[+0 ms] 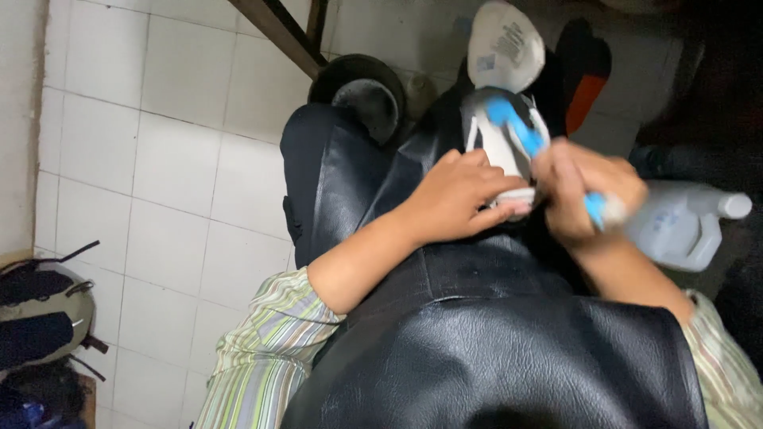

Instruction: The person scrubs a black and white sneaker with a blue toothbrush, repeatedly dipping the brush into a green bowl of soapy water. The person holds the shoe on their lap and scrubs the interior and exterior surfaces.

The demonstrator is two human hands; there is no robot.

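My left hand (461,195) grips a white shoe (499,147) that rests on my lap, over a black leather apron (509,349). My right hand (580,191) is closed around a blue-handled brush (520,127), whose blue end lies against the shoe's upper. The shoe points away from me. Beyond it a second shoe (505,48) shows its pale sole. My fingers hide the heel of the held shoe.
A translucent plastic jug with a white cap (683,222) lies at my right. A dark round basin (362,91) sits on the white tiled floor (175,159) ahead. Sandals (40,310) lie at the lower left. A wooden leg (278,32) crosses the top.
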